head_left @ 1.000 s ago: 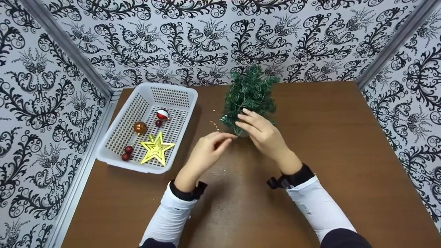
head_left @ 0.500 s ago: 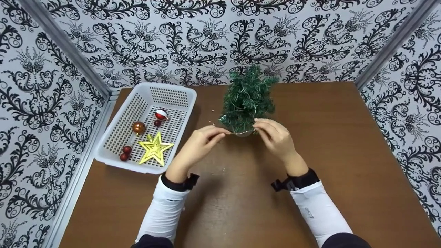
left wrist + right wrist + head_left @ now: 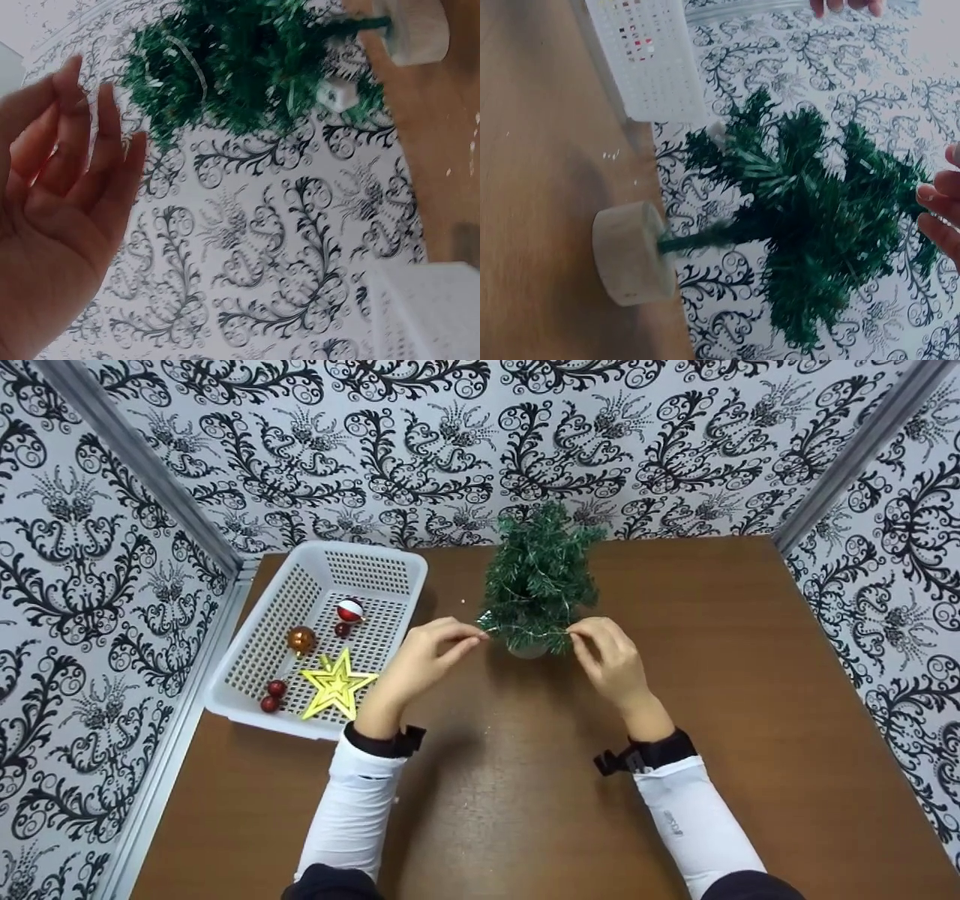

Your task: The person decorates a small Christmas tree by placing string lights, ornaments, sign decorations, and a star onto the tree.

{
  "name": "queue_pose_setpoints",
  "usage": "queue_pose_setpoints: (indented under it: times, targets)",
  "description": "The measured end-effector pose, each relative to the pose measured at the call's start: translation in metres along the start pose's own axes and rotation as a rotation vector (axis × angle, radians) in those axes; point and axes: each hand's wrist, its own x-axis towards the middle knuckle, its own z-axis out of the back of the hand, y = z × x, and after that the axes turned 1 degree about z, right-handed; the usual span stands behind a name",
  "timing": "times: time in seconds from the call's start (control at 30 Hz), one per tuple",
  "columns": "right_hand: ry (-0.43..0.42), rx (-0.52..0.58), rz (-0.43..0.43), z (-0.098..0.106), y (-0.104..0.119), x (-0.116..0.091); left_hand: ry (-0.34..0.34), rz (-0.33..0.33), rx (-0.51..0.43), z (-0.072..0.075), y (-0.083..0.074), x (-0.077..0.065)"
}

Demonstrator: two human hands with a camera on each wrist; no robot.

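Note:
A small green artificial Christmas tree (image 3: 541, 570) stands upright on a round pale wooden base (image 3: 634, 255). Across its lower front runs a thin string of fairy lights (image 3: 534, 634), stretched sideways between my two hands. My left hand (image 3: 429, 654) pinches it between thumb and fingertips at the tree's left edge. On the right side, the thumb and fingers of my right hand (image 3: 611, 666) pinch the other part. More of the pale strand crosses the branches higher up. A small white box (image 3: 337, 95) sits among the low branches in the left wrist view.
To the left stands a white perforated basket (image 3: 219, 699). Inside lie a yellow star (image 3: 339, 684), an orange bauble (image 3: 301, 640), a red-and-white bauble (image 3: 349, 610) and several small red balls (image 3: 277, 688). A patterned wall (image 3: 690, 450) rises directly behind the tree.
My right hand has come away from the branches, moved right and taken the string. Both hands have spread apart and risen slightly, drawing the string across the lower branches.

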Motion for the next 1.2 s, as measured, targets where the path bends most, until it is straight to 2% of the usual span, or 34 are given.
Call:
queue_pose_setpoints:
  times: [0.13, 0.23, 0.3, 0.43, 0.5, 0.57, 0.7, 0.87, 1.0, 1.2]
  targets:
    - [0.018, 0.015, 0.004, 0.0, -0.006, -0.006, -0.092, 0.081, -0.009, -0.003, 0.003, 0.003]
    - [0.018, 0.021, -0.011, -0.002, -0.008, -0.01, -0.124, 0.101, 0.005, -0.004, 0.004, 0.005]
    - [0.001, 0.024, -0.046, -0.004, -0.008, -0.014, -0.106, 0.085, -0.003, -0.006, 0.005, 0.006]
    - [-0.073, 0.068, -0.178, -0.009, -0.008, -0.02, -0.053, 0.03, -0.034, -0.012, 0.006, 0.008]
    - [-0.115, 0.106, -0.249, -0.012, -0.009, -0.022, -0.063, 0.012, -0.033, -0.014, 0.005, 0.011]
    - [-0.151, 0.126, -0.318, -0.015, -0.01, -0.023, -0.103, 0.003, -0.023, -0.015, 0.003, 0.016]
    - [-0.227, 0.114, -0.433, -0.019, -0.013, -0.021, -0.199, -0.023, 0.022, -0.017, -0.001, 0.034]
    - [-0.284, 0.114, -0.547, -0.021, -0.016, -0.006, -0.266, -0.05, 0.087, -0.017, -0.009, 0.063]
    - [-0.316, 0.171, -0.668, -0.02, -0.018, 0.01, -0.297, -0.046, 0.125, -0.019, -0.016, 0.084]
    - [-0.378, 0.28, -0.822, -0.012, -0.01, 0.044, -0.363, -0.029, 0.116, -0.027, -0.022, 0.112]
